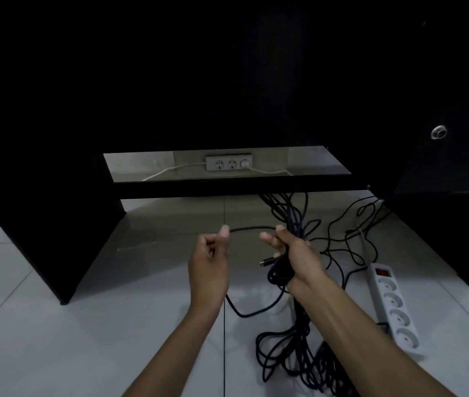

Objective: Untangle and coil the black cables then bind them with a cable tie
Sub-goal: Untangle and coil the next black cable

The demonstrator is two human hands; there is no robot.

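A bundle of black cables [290,213] hangs down from under the black desk to the tiled floor, where it lies in loose tangled loops [284,353]. My right hand [296,253] grips a bunch of these cables, with a small coil and a plug end just below my fingers. My left hand [210,256] pinches one black strand between thumb and finger. That strand runs straight across to my right hand. No cable tie is visible.
A white power strip [393,305] with a red switch lies on the floor at the right. A wall socket panel [229,163] with white leads shows through the desk's gap. Black desk legs [55,224] stand left and right. More thin black cable [350,233] sprawls near the strip.
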